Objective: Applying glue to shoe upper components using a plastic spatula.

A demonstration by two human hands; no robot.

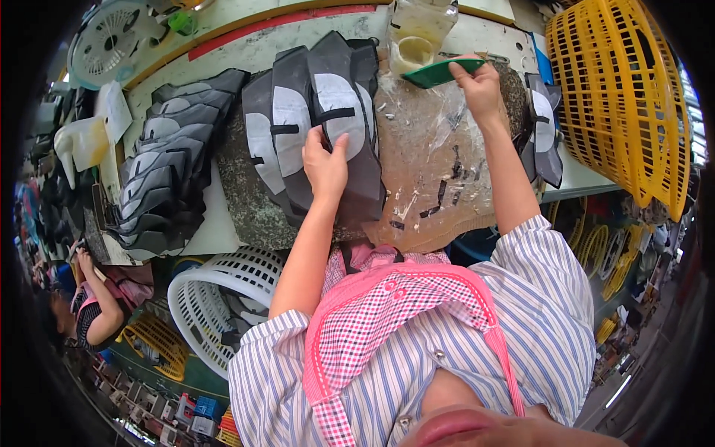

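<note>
My right hand point(478, 88) grips a green flat scraper point(436, 74) at its right end. The scraper's left part is at the rim of a cut-open translucent plastic jug point(421, 22) with a yellowish, paste-like content. My left hand point(325, 167) rests on overlapping dark grey sheet pieces point(335, 59), its thumb and forefinger apart. Each piece bears a pale grey patch point(290, 110), and short black strips point(337, 114) lie on several of them. Between the hands lies a brown, glue-smeared board point(424, 160) with stray black strips stuck on it.
A stack of similar grey pieces point(175, 149) lies at the left, and a few more point(544, 127) at the right. A yellow plastic basket point(618, 97) stands far right. Below the table edge is a white basket point(216, 305). A fan point(108, 45) stands far left; another person point(97, 298) sits lower left.
</note>
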